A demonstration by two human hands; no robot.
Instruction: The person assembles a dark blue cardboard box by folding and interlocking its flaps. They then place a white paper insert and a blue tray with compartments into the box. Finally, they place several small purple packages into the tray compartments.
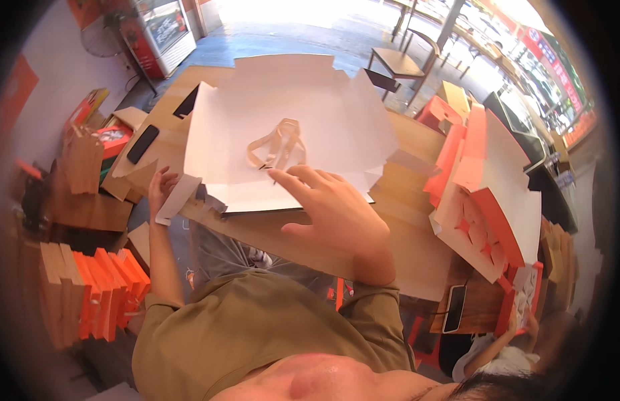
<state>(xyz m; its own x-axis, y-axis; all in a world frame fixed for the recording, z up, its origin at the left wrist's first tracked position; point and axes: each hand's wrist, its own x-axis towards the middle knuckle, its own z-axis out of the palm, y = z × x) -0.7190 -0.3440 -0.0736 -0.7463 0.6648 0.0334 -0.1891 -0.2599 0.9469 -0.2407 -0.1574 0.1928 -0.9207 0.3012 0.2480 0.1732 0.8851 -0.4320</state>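
Note:
An unfolded white cardboard box blank [223, 154] lies on the wooden table in front of me, its flaps spread out. On its middle rests a loosely looped cream ribbon [293, 137]. My right hand [340, 207] hovers over the near edge of the cardboard, fingers stretched and thumb apart, holding nothing; its index fingertip is close to the ribbon's dark-tipped end. My left hand [162, 188] is beside the blank's left flap, fingers raised and slightly bent, with nothing visible in them. Whether it touches the flap I cannot tell.
A black phone [143, 144] lies at the table's left. Orange and white box pieces [480, 220] stack up on the right, near a white-edged phone [454, 309]. Folded cardboard [99, 291] stands lower left. At lower right, another person's hands [520, 327] touch a red box.

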